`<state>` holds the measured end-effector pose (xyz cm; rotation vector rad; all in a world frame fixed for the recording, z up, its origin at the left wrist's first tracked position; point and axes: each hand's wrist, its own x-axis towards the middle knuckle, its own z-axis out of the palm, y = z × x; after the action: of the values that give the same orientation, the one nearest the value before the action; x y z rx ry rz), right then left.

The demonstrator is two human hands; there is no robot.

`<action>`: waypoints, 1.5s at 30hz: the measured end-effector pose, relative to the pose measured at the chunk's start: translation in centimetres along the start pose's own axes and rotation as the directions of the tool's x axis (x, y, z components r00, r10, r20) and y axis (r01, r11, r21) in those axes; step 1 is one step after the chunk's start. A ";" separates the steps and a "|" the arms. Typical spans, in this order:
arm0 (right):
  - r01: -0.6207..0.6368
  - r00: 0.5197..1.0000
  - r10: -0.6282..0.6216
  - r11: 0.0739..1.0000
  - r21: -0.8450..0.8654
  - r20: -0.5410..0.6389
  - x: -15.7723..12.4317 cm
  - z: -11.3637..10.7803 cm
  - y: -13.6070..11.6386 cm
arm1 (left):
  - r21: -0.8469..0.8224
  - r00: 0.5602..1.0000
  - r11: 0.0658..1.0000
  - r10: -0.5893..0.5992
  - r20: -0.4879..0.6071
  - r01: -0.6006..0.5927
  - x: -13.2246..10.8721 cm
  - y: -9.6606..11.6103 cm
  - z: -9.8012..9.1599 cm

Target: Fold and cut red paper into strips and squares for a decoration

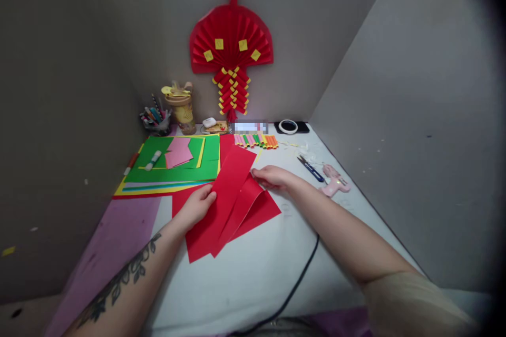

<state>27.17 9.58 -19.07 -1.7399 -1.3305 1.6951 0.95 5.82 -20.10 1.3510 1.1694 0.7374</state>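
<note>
In the middle of the head view my left hand (198, 204) pinches the left edge of a long strip of red paper (229, 184), tilted up to the right. My right hand (271, 176) has its fingers closed on a second red paper strip (247, 205), which bends in a curve beneath the first. Another red sheet (271, 213) lies under them on the table. My right fingertips are partly hidden behind the paper edge. Beyond my hands lies a row of small coloured paper rolls (256, 140).
Green sheets (190, 174) and pink paper pieces (179, 152) lie left, with a glue stick (153, 160). At right are thread snips (311, 169), a pink glue gun (335, 181) and its dark cord (302, 276). A phone (302, 127) lies behind. A red fan decoration (231, 37) hangs on the wall.
</note>
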 end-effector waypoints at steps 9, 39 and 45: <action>0.268 0.963 -0.265 0.904 0.334 -0.056 -1.2 1.4 -0.5 | -0.186 0.980 0.972 -0.117 0.158 0.146 -0.1 -0.3 -0.5; 0.753 0.569 -0.148 0.489 0.440 -0.809 -4.5 -4.8 6.4 | 0.857 0.958 0.508 -0.199 0.206 -0.079 -4.6 2.3 2.8; 0.807 0.489 -0.077 0.418 0.417 -0.869 -4.7 -5.3 6.6 | 0.887 0.972 0.434 -0.092 0.218 -0.158 -5.2 3.6 2.4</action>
<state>35.19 4.40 -20.51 -1.0253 -0.4057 0.7512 2.39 0.64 -15.93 2.2952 1.3979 -0.1594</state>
